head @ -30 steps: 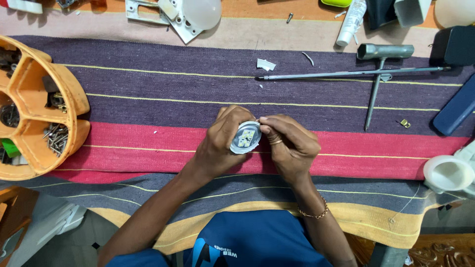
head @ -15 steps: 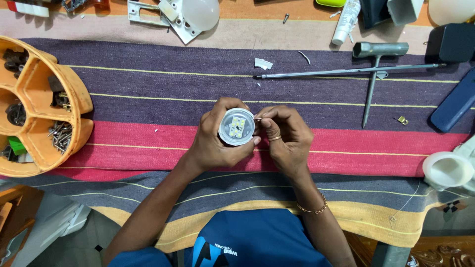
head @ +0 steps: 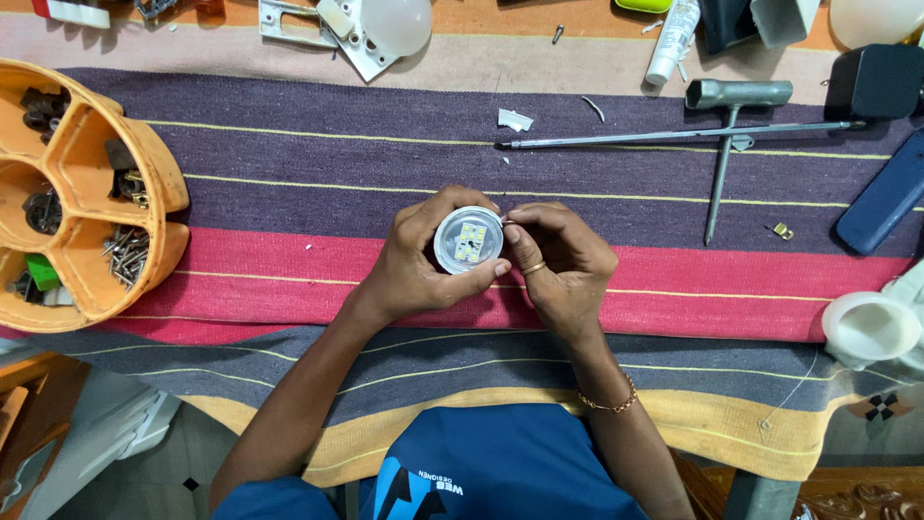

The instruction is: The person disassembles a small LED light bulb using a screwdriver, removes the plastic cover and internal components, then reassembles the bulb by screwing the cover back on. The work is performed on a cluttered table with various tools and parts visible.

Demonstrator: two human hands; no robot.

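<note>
My left hand (head: 416,258) wraps around a small round bulb base (head: 468,241) with its white rim facing up, showing a board of yellow light chips inside. My right hand (head: 558,258), with a ring on one finger and a bracelet at the wrist, pinches at the base's right edge with thumb and forefinger. Both hands hover over the striped cloth (head: 289,193) in the middle of the table.
An orange divided tray (head: 87,193) of screws and small parts stands at the left. A long metal rod (head: 674,135) and a T-shaped tool (head: 727,125) lie at the back right, beside a dark blue case (head: 885,197). A white bulb housing (head: 866,327) sits at the right edge.
The bulb base has been turned so its open face with the chip board points up at me. Both hands stay together at the cloth's middle.
</note>
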